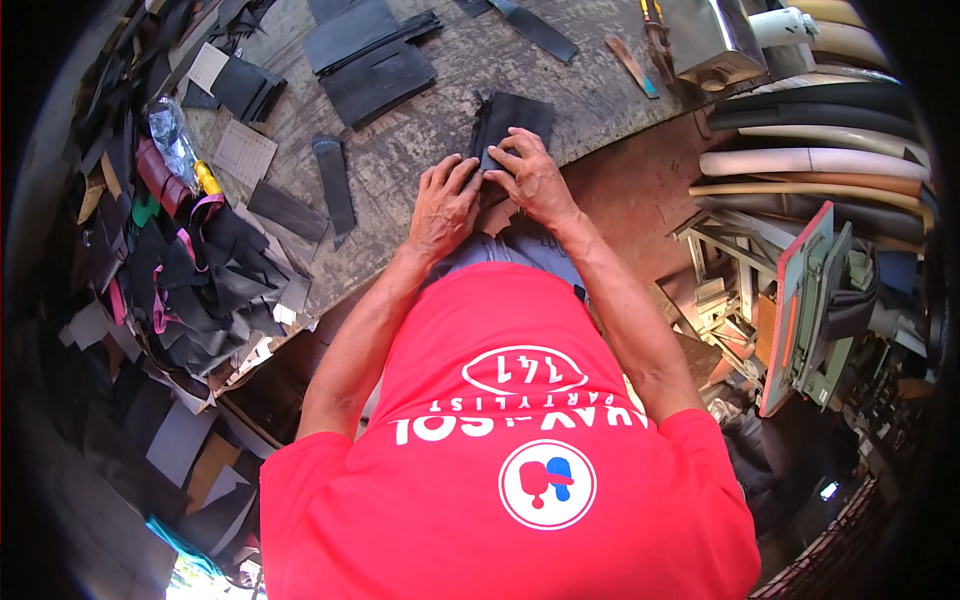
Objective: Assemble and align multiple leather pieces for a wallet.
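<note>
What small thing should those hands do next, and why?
Perhaps press the near end of the black sheet flat against the worktable: the right hand has fingers on that end, and the left hand is close beside it, well placed to steady it.

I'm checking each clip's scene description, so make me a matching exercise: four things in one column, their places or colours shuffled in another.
Things:
1. black piece
2. metal box
3. stacked rolls
4. clear plastic bag

Places or colours:
A. on the picture's left, beside a yellow item
B. under the fingers of the right hand
C. shiny silver
D. beyond the right edge of the table, in black, tan and pale tones

Pairs: 1-B; 2-C; 3-D; 4-A
</note>
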`<act>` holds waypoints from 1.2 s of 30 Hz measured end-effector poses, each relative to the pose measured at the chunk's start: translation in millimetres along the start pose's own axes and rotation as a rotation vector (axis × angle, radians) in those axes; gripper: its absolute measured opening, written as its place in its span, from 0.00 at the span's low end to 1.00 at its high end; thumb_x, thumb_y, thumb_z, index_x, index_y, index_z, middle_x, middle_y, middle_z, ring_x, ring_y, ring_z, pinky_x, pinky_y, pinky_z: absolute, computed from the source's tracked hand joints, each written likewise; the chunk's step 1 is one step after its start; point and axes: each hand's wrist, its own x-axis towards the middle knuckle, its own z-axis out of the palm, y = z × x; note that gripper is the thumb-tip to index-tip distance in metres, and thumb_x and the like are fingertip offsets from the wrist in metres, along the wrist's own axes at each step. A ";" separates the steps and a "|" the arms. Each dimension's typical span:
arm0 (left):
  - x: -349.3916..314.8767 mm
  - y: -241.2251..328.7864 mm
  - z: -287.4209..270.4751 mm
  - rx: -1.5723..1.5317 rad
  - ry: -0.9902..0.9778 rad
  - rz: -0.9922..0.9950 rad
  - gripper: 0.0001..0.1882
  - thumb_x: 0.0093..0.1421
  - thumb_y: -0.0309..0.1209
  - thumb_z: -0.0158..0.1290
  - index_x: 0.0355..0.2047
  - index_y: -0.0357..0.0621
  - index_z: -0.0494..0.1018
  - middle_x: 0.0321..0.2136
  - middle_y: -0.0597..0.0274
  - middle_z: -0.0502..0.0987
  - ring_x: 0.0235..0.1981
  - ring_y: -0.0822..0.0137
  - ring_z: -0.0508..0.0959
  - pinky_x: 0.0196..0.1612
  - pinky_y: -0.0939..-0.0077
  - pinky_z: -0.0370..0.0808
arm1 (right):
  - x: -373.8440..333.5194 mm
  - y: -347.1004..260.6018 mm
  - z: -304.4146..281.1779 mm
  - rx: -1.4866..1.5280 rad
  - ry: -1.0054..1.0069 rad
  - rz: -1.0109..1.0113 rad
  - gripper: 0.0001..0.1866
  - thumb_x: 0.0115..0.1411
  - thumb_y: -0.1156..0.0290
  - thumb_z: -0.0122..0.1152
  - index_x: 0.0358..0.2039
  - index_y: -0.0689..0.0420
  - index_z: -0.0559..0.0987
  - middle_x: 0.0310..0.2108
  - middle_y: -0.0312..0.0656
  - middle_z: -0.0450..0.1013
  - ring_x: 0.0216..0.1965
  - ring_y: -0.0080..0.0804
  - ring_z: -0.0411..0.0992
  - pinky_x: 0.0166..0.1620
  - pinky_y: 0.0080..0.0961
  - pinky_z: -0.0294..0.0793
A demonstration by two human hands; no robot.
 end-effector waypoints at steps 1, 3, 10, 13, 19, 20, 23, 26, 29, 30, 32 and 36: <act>-1.4 -0.3 0.5 -0.003 0.000 0.005 0.22 0.55 0.28 0.55 0.52 0.41 0.74 0.56 0.56 0.70 0.60 0.52 0.66 0.60 0.55 0.63 | -0.3 0.0 -0.1 0.000 0.002 0.001 0.18 0.54 0.66 0.69 0.45 0.59 0.82 0.46 0.46 0.73 0.58 0.48 0.66 0.58 0.39 0.69; -5.3 -1.0 0.7 -0.005 -0.001 0.010 0.23 0.54 0.28 0.56 0.52 0.42 0.73 0.56 0.56 0.70 0.60 0.51 0.66 0.60 0.55 0.63 | -0.7 0.5 -0.9 -0.013 -0.019 0.003 0.20 0.55 0.63 0.68 0.46 0.60 0.81 0.46 0.46 0.72 0.59 0.49 0.64 0.61 0.39 0.67; -16.2 3.1 -4.5 0.016 0.013 0.020 0.21 0.56 0.27 0.56 0.52 0.43 0.74 0.55 0.54 0.70 0.61 0.51 0.66 0.62 0.53 0.62 | -2.2 3.5 -2.6 0.071 0.013 -0.007 0.19 0.51 0.67 0.71 0.42 0.60 0.80 0.46 0.46 0.73 0.59 0.50 0.65 0.61 0.39 0.67; -16.6 5.5 -6.4 0.008 0.004 0.013 0.21 0.56 0.27 0.56 0.52 0.43 0.74 0.55 0.54 0.70 0.61 0.50 0.66 0.63 0.53 0.62 | -4.8 4.9 -0.4 0.087 0.044 -0.029 0.17 0.49 0.68 0.73 0.39 0.59 0.81 0.45 0.45 0.73 0.58 0.50 0.67 0.59 0.40 0.69; -20.3 2.9 -3.4 -0.028 -0.017 0.003 0.27 0.53 0.27 0.58 0.55 0.46 0.72 0.58 0.52 0.68 0.64 0.48 0.63 0.64 0.51 0.60 | -9.1 4.6 6.2 0.048 0.086 -0.045 0.16 0.49 0.68 0.73 0.38 0.59 0.82 0.45 0.45 0.73 0.59 0.50 0.66 0.58 0.40 0.70; -20.0 3.0 -3.9 -0.038 -0.023 0.002 0.26 0.53 0.27 0.58 0.55 0.47 0.72 0.58 0.52 0.68 0.64 0.48 0.63 0.64 0.51 0.60 | -9.2 4.4 6.2 0.055 0.092 -0.040 0.16 0.50 0.67 0.72 0.38 0.60 0.82 0.45 0.45 0.73 0.59 0.50 0.66 0.59 0.40 0.69; -19.5 3.5 -5.7 -0.036 -0.031 0.001 0.26 0.53 0.27 0.58 0.54 0.47 0.73 0.58 0.52 0.68 0.64 0.48 0.62 0.64 0.51 0.60 | -9.1 4.3 6.7 0.080 0.102 -0.026 0.15 0.51 0.65 0.72 0.37 0.60 0.82 0.45 0.45 0.73 0.59 0.49 0.66 0.60 0.39 0.69; -17.1 5.4 -8.7 -0.027 -0.026 0.000 0.22 0.55 0.29 0.57 0.52 0.46 0.75 0.56 0.53 0.69 0.63 0.49 0.64 0.64 0.52 0.61 | -9.1 5.1 7.7 0.110 0.112 -0.012 0.15 0.52 0.65 0.72 0.36 0.60 0.82 0.45 0.45 0.73 0.59 0.49 0.66 0.59 0.39 0.69; -16.2 5.1 -9.2 -0.029 -0.032 0.000 0.22 0.55 0.29 0.58 0.52 0.46 0.75 0.56 0.53 0.69 0.63 0.49 0.63 0.64 0.51 0.61 | -9.3 2.9 9.0 0.118 0.126 -0.003 0.14 0.51 0.67 0.72 0.37 0.60 0.82 0.45 0.45 0.72 0.59 0.49 0.66 0.59 0.40 0.69; -16.2 4.9 -9.2 -0.030 -0.034 0.001 0.22 0.55 0.29 0.58 0.52 0.46 0.75 0.56 0.53 0.69 0.63 0.49 0.63 0.64 0.51 0.61 | -9.5 1.6 9.2 0.115 0.133 0.001 0.14 0.51 0.70 0.72 0.37 0.60 0.82 0.45 0.45 0.72 0.60 0.49 0.66 0.59 0.40 0.69; -16.5 3.8 -9.0 -0.037 -0.036 0.003 0.23 0.54 0.29 0.58 0.52 0.46 0.75 0.56 0.53 0.69 0.63 0.49 0.63 0.64 0.51 0.60 | -10.6 2.1 11.4 0.101 0.139 -0.007 0.14 0.52 0.68 0.71 0.37 0.60 0.82 0.45 0.45 0.72 0.60 0.50 0.66 0.60 0.41 0.68; -16.5 2.6 -9.6 -0.048 -0.050 0.002 0.24 0.53 0.29 0.59 0.52 0.46 0.75 0.57 0.53 0.68 0.64 0.49 0.62 0.64 0.52 0.60 | -12.6 1.1 14.8 0.056 0.144 -0.022 0.13 0.53 0.66 0.70 0.37 0.60 0.81 0.45 0.46 0.71 0.61 0.50 0.64 0.64 0.45 0.65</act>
